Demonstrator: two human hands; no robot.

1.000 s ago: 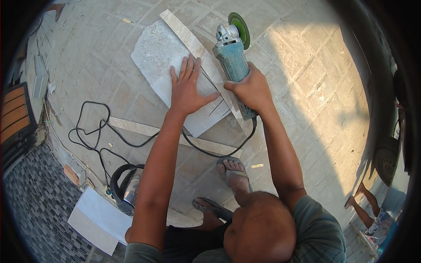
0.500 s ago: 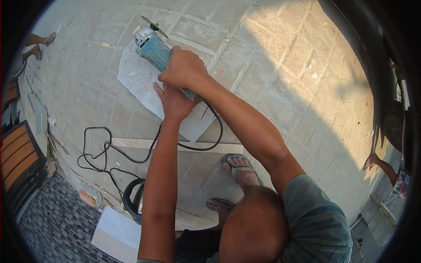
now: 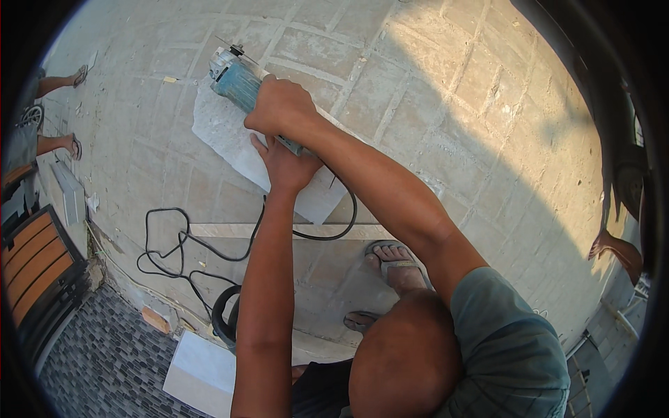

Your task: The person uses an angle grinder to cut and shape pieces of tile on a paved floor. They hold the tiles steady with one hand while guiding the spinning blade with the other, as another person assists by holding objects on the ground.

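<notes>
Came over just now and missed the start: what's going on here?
A person is bent over a pale stone slab lying on the paving. Their right hand grips a teal angle grinder above it; whether the tool is running can't be told. The left hand is low by the grinder's rear end, its fingers partly hidden. A black cable loops across a narrow pale strip nearby.

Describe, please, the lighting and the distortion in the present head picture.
Head view: direct sun brightens the paving at upper right, while the angle grinder and white slab lie in shade; head view: black borders the fisheye image, and the wooden slats at left seem bowed.
</notes>
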